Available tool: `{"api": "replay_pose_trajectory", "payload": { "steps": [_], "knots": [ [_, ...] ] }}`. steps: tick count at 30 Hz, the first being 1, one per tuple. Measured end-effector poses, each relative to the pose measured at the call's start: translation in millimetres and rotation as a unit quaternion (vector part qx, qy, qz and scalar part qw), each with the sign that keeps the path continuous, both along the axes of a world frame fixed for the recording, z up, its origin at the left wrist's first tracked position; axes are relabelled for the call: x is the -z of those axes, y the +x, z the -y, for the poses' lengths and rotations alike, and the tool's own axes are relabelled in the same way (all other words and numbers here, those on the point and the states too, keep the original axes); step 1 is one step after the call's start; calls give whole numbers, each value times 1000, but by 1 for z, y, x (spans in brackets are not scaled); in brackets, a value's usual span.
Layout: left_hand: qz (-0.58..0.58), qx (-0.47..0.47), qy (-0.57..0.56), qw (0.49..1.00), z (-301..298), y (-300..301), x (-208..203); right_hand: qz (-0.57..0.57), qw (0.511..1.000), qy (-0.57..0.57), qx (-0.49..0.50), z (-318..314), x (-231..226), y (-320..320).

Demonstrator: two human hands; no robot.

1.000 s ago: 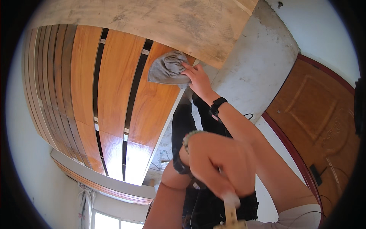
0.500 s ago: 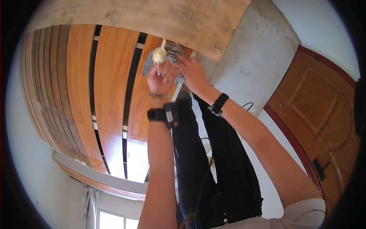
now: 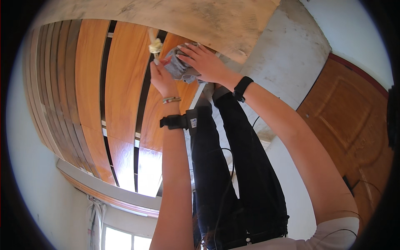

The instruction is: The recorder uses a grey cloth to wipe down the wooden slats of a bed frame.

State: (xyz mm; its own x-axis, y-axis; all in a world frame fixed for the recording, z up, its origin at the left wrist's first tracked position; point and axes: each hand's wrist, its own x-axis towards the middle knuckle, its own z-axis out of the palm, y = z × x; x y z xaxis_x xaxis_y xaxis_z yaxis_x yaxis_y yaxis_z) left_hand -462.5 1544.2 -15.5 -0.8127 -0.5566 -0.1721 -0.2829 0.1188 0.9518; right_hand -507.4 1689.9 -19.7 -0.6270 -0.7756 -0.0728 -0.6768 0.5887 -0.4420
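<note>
My left hand (image 3: 163, 79) is closed in a pinch on the thin stem of a pale yellow, bunched, flower-like thing (image 3: 156, 46). A whitish strip sticks up from its top; I cannot make out its exact kind. Beside it, my right hand (image 3: 204, 62) lies over a crumpled grey cloth (image 3: 179, 68), its fingers bent across the top and its thumb hidden. A small patch of pink shows between the cloth and my left fingers. The cloth is over the orange-brown wooden boards (image 3: 123, 79), near their far right end.
Dark gaps run between the boards. Narrower brown slats (image 3: 54, 83) lie at the left. A large plain wooden panel (image 3: 162, 16) borders the far side. My black-trousered legs (image 3: 246, 150) are below my hands, with a thin cable across them. A carved wooden door (image 3: 350, 112) stands right.
The yellow thing and my left hand have moved left, away from the cloth. My right hand has shifted further over the cloth, which is now more bunched.
</note>
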Motion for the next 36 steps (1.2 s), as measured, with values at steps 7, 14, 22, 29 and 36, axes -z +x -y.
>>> {"api": "replay_pose_trajectory", "payload": {
  "steps": [7, 14, 22, 29, 36],
  "knots": [
    [85, 43, -182, 979, -27, 17, 7, 85, 992, -76, 47, 11, 12, 20],
    [118, -26, -107, 987, -46, 55, 4, 54, 997, -17, 48, -5, 9, 82],
    [187, -28, -87, 978, -44, 74, 4, 28, 997, -52, 50, 9, 17, 100],
    [99, -3, -8, 995, -42, 53, 14, -37, 989, 18, 141, -10, 10, 37],
    [111, -9, 130, 985, -46, 61, -2, 22, 962, -28, 271, -23, 9, 62]
  ]
}}
